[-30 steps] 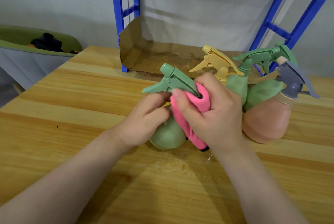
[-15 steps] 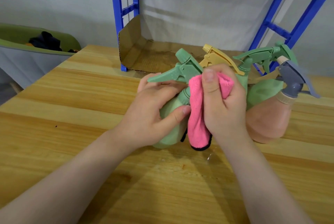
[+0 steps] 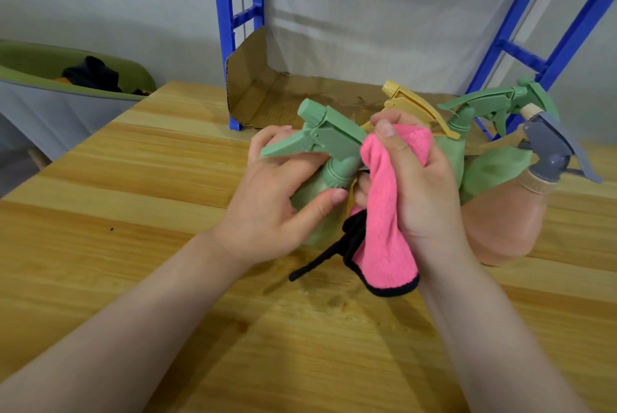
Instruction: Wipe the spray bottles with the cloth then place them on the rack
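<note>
We have tipped the green spray bottle (image 3: 329, 175) upright since a second ago; our left hand (image 3: 272, 209) grips its body, our right hand (image 3: 422, 192) clutches the pink cloth (image 3: 384, 212) against its neck, mid-desk. The rack (image 3: 238, 35) holds no bottles yet.

Bench (image 3: 133, 279): carries all items below.
Rack (image 3: 238, 35): at the bench's far edge, behind the bottles.
Cardboard sheet (image 3: 267, 99): on the rack's bottom level.
Held bottle (image 3: 320, 159): centre, in the left hand (image 3: 270, 209), tilted, nozzle to the left.
Cloth (image 3: 384, 212): in the right hand (image 3: 420, 192), touching the held bottle's neck on its right.
Other bottles (image 3: 500, 222): clustered right of and behind the right hand.
Bin (image 3: 50, 95): off the bench, far left.
</note>
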{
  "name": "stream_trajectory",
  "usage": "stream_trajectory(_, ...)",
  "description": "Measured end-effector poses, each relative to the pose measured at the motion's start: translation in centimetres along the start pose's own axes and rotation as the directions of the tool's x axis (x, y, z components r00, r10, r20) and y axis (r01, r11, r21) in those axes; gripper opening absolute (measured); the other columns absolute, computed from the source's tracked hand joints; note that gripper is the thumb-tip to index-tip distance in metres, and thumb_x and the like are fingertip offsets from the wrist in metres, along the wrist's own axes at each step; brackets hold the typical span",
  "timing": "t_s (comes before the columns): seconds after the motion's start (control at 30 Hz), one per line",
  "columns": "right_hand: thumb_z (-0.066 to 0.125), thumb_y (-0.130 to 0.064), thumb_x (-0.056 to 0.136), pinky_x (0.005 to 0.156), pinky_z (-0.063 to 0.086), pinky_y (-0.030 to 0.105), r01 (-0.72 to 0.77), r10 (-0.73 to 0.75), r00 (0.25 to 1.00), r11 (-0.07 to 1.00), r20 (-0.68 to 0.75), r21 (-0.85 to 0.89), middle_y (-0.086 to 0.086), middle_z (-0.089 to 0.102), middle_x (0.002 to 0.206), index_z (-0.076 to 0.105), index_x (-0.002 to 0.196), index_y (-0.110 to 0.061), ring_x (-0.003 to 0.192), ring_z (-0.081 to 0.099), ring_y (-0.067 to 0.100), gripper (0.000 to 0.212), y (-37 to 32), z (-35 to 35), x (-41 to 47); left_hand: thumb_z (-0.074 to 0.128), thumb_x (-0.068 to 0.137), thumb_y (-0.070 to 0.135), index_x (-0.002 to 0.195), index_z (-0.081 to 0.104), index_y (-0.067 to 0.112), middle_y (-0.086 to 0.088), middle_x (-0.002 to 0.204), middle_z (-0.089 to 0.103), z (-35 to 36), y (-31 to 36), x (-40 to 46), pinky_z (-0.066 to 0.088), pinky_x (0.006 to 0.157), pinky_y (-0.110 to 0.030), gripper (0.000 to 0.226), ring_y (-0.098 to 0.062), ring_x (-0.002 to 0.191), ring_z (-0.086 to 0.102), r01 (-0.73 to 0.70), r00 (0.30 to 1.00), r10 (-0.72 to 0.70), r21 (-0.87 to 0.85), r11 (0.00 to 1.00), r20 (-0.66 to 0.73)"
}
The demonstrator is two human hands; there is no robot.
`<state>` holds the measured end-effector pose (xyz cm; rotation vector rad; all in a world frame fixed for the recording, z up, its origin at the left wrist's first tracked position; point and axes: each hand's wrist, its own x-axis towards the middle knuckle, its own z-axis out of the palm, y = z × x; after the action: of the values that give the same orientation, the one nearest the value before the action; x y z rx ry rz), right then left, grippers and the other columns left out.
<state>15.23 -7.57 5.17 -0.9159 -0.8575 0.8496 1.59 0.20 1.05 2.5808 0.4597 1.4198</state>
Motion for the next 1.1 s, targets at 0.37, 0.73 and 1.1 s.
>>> stream_trajectory(0.37, 0.05, -0.005, 0.096, 0.038, 0.033, 0.015, -0.198, 0.184, 0.966, 0.978, 0.181, 0.062, -0.004, 0.045, 0.045, 0.057, 0.089, -0.014, 0.032, 0.038, 0.008, 0.014, -1.8, -1.5, 0.6, 0.063, 0.081, 0.061, 0.11, 0.059, 0.046, 0.036, 0.116, 0.058, -0.4, 0.6, -0.3, 0.034, 0.099, -0.007, 0.033, 0.016, 0.119, 0.048, 0.322, 0.938, -0.252, -0.327, 0.888, 0.239)
stream_trajectory(0.73, 0.061, -0.012, 0.088, 0.038, 0.037, 0.014, -0.192, 0.177, 0.943, 0.981, 0.28, 0.027, -0.002, 0.049, 0.05, 0.06, 0.091, -0.018, 0.032, 0.04, 0.007, 0.006, -2.0, -2.3, 0.6, 0.059, 0.091, 0.032, 0.115, 0.066, 0.025, 0.013, 0.111, 0.069, -1.4, 0.4, 0.2, 0.05, 0.088, -0.018, 0.026, -0.006, 0.107, 0.065, 0.53, 0.839, -0.213, -0.662, 0.531, 0.501)
stream_trajectory(1.1, 0.061, -0.03, 0.086, 0.048, 0.045, 0.021, -0.121, 0.146, 0.972, 0.982, 0.184, -0.144, -0.001, 0.059, 0.067, 0.068, 0.094, -0.025, 0.052, 0.053, 0.01, 0.012, -0.9, -2.3, 1.2, 0.063, 0.089, 0.008, 0.115, 0.056, -0.01, 0.009, 0.102, 0.064, -0.4, -0.2, -0.2, 0.047, 0.087, -0.02, 0.032, -0.004, 0.097, 0.06, 0.486, 0.853, -0.149, -0.661, 0.572, 0.499)
